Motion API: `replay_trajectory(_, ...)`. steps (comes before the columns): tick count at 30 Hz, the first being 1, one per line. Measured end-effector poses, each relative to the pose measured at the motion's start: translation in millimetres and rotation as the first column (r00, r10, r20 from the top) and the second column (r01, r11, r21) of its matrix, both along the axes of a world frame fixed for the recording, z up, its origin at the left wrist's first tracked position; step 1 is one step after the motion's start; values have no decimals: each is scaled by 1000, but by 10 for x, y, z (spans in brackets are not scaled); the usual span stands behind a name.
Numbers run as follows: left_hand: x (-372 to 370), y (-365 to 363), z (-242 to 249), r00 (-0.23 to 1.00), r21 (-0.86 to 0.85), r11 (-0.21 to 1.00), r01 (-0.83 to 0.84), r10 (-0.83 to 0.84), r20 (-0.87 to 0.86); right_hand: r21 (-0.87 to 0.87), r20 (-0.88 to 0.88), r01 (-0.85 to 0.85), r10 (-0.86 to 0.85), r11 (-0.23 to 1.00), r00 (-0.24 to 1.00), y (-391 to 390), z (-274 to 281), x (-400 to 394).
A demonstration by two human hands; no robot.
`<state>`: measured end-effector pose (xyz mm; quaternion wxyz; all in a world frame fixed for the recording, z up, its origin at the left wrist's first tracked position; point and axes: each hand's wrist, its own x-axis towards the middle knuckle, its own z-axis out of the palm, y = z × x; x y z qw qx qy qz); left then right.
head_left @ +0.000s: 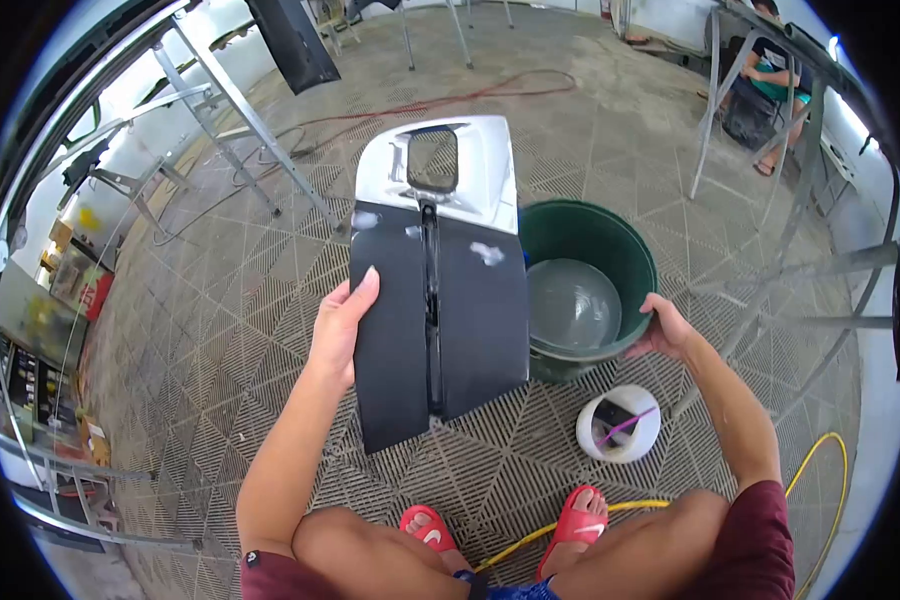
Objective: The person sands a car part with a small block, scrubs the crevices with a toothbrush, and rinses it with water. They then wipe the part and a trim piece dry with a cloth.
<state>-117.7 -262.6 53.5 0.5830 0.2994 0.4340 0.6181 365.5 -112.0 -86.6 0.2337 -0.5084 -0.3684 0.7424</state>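
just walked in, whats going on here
Someone sits or crouches over a tiled floor. Their left hand holds up a black and silver panel with a few pale patches on its black part. Their right hand grips the rim of a green bucket with greyish liquid in it. A small white tub sits on the floor nearby, and another person is in the background at right.

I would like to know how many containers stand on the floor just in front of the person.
2: the green bucket, its rim in the right hand, and the smaller white tub nearer the feet. The panel might hide another.
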Motion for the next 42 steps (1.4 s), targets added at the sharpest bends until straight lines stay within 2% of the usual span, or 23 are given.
replay_trajectory(6, 15, 191, 41, 998, -81, 996, 49, -46, 36, -47, -53, 60, -62, 997, 997, -799, 50, -707)
replay_trajectory(12, 102, 764, -255, 957, -100, 952, 290, -285, 59, -38, -40, 165, -167, 986, 985, -1624, 72, -1597)
replay_trajectory(14, 113, 893, -298, 926, -162, 924, 345, -364, -104, -18, 44, 7, -7, 1000, 999, -1692, 190, -1538)
replay_trajectory(15, 103, 962, -363, 920, -171, 917, 361, -380, -97, 51, 78, -122, 118, 991, 990, -1698, 290, -1415)
replay_trajectory(17, 50, 1052, -576, 895, -200, 902, 383, -416, -160, 228, 212, -199, 151, 953, 966, -1661, 29, -1098)
replay_trajectory(18, 54, 1048, -612, 859, -289, 901, 323, -407, -309, 331, 309, -233, 129, 914, 942, -1652, -125, -884)
replay_trajectory(20, 49, 1025, -701, 845, -345, 865, 364, -463, -269, 358, 768, -493, 50, 793, 638, -1569, -342, -387)
replay_trajectory(22, 135, 989, -669, 811, -327, 875, 357, -464, -356, 280, 919, -629, -13, 725, 394, -1497, -613, 69)
replay_trajectory(23, 145, 1001, -671, 704, -305, 898, 316, -438, -559, 261, 921, -620, 1, 740, 389, -1468, -716, 195)
replay_trajectory(24, 85, 1068, -640, 406, -321, 910, 261, -405, -819, 166, 970, -733, 26, 660, 243, -1410, -804, 282)
replay_trajectory(25, 142, 1065, -469, 133, -335, 919, 207, -365, -921, 60, 995, -823, 30, 566, 93, -1389, -812, 303)
replay_trajectory(26, 218, 1045, -316, -158, -330, 931, 156, -307, -939, 60, 994, -818, 38, 572, 100, -1399, -854, 265)
replay_trajectory(27, 279, 1010, -302, -166, -338, 928, 158, -313, -935, -56, 997, -849, 71, 526, -21, -1393, -786, 71)
replay_trajectory(28, 315, 956, -292, -245, -170, 980, 107, -140, -959, -171, 985, -864, 97, 473, -142, -1374, -718, -124)
replay_trajectory(29, 358, 902, -275, -329, 11, 997, 71, 34, -944, -229, 973, -867, 140, 442, -186, -1353, -698, -238)
replay_trajectory(30, 407, 855, -257, -337, 4, 997, 73, 28, -941, -225, 973, -868, 147, 443, -178, -1338, -754, -290)
replay_trajectory(32, 519, 770, -199, -349, 172, 965, 198, 233, -908, -312, 930, -871, 311, 379, -198, -1317, -956, -345)
replay_trajectory(33, 605, 709, -158, -354, 166, 965, 203, 231, -906, -345, 910, -838, 371, 422, -188, -1289, -1241, -299)
replay_trajectory(34, 719, 632, -109, -323, 230, 927, 296, 324, -889, -343, 909, -839, 373, 423, -184, -1277, -1291, -263)
replay_trajectory(36, 992, 434, -1, -235, 315, 834, 452, 452, -860, -276, 904, -793, 428, 542, -22, -1273, -1375, -214)
replay_trajectory(37, 1154, 319, 69, -184, 338, 787, 517, 488, -853, -278, 901, -795, 433, 540, -21, -1267, -1351, -212)
replay_trajectory(40, 1614, -84, 132, -100, 200, 680, 705, 374, -922, -319, 874, -798, 485, 511, -38, -1171, -1196, -176)
replay_trajectory(42, 1896, -367, 2, -46, 15, 603, 798, 87, -995, -318, 849, -795, 528, 516, 4, -1079, -1214, -135)
